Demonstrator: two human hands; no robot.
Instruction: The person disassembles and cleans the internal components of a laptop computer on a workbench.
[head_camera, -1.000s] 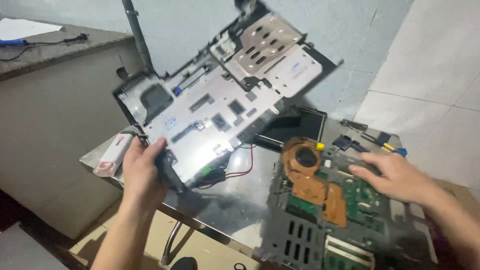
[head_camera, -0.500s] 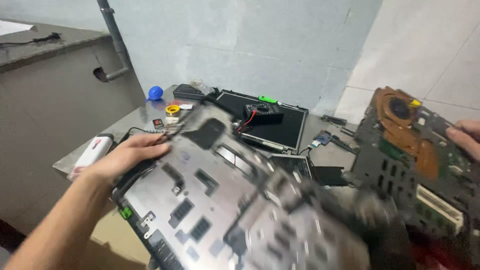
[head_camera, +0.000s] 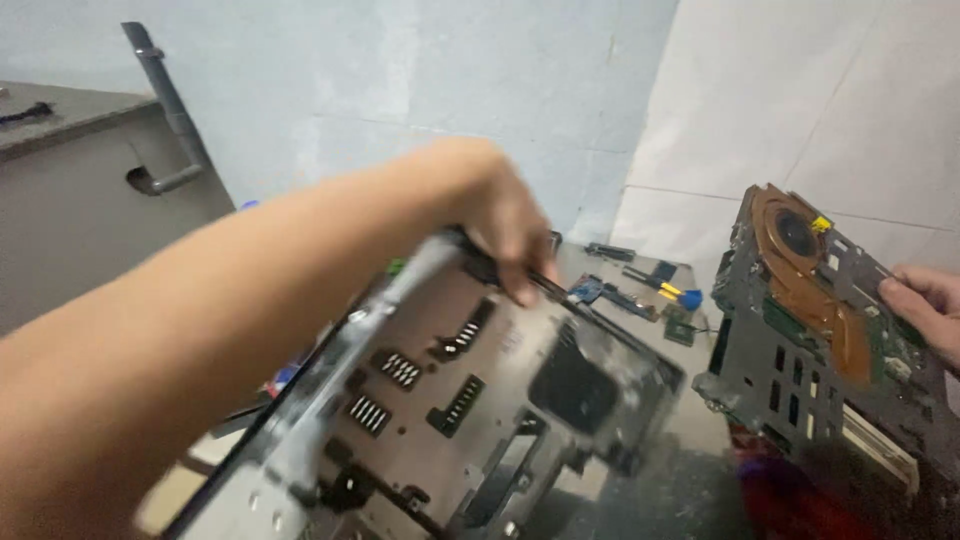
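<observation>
1. The left hand is reaching across the middle of the frame, its fingers clenching the far edge of a laptop base. Gripping it by the rim is keeping the hand off the inner ribs and slots.
2. The base is filling the lower centre of the frame, tilted and blurred, its inner side facing the camera; it is being held in the air rather than lying flat, apparently so that it clears the small parts on the table.
3. The right hand, at the right edge, is pinching the upper edge of a motherboard. The board is standing nearly upright, copper heatsink and fan uppermost, held by its rim so that the fingers are staying clear of the components.
4. The board and base are apart, one in each hand.
5. Beyond them, upper centre-right, a screwdriver and small loose parts are lying near the wall, out of the way of both hands.
</observation>
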